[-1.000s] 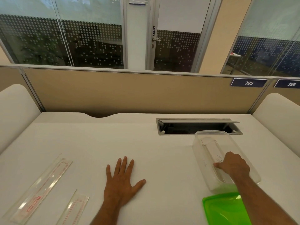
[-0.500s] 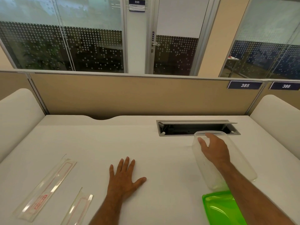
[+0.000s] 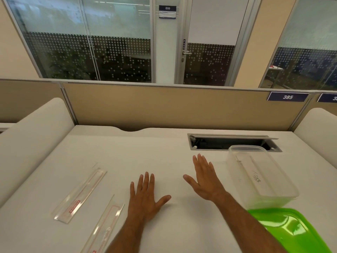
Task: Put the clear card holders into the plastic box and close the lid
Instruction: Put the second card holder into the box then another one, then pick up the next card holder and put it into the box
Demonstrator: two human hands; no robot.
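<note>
The clear plastic box [image 3: 237, 161] stands uncovered on the white desk at the right, with one clear card holder [image 3: 253, 177] lying inside it. Its green lid [image 3: 290, 229] lies flat just in front of the box. Two more clear card holders with red print lie on the desk at the left: one [image 3: 81, 195] farther left and one [image 3: 104, 225] nearer me, running off the bottom edge. My left hand [image 3: 145, 198] rests flat on the desk, fingers spread. My right hand [image 3: 206, 179] hovers with straight fingers, left of the box and holding nothing.
An open cable hatch [image 3: 233, 143] is set into the desk behind the box. A tan partition [image 3: 164, 106] closes off the desk's far edge, and white padded dividers [image 3: 34, 136] stand at both sides.
My right hand has left the box, where it had put a card holder, and moved left across the desk toward the middle. My left hand stays flat. The view has shifted right.
</note>
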